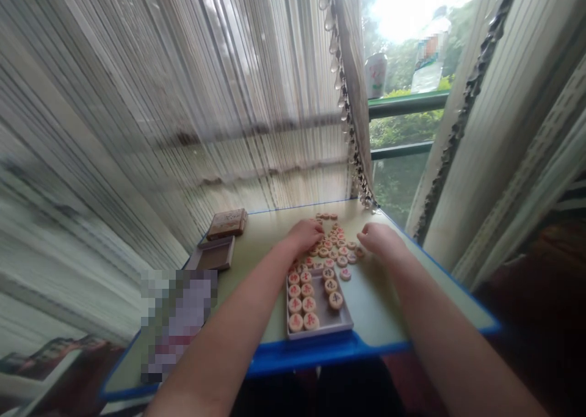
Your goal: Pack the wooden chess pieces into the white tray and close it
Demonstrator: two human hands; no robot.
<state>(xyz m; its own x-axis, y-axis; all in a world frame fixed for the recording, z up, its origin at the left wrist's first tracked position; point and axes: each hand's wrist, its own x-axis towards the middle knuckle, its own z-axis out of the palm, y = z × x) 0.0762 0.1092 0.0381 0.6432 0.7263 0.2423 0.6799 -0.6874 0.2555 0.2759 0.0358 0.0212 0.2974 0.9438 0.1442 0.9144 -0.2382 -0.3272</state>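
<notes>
Loose wooden Chinese chess pieces (342, 261) with red or dark characters lie spread over the table between my two hands. Just in front of me is a shallow open box (320, 307). Two columns of red-lettered pieces (308, 305) fill its left side, and a few dark-lettered pieces (336, 300) stand at its right. My left hand (306, 235) reaches to the left edge of the loose pieces, its fingers curled down among them. My right hand (381, 240) is closed at the right of the pile. What either hand's fingers hold is hidden.
At the table's left lie a closed brown box (227, 222), an open shallow tray (215, 255) and a blurred-out item (183, 319). String curtains (251, 99) hang at the far edge. A can (376, 75) and a plastic bottle (429, 57) stand on the window rail (407, 104).
</notes>
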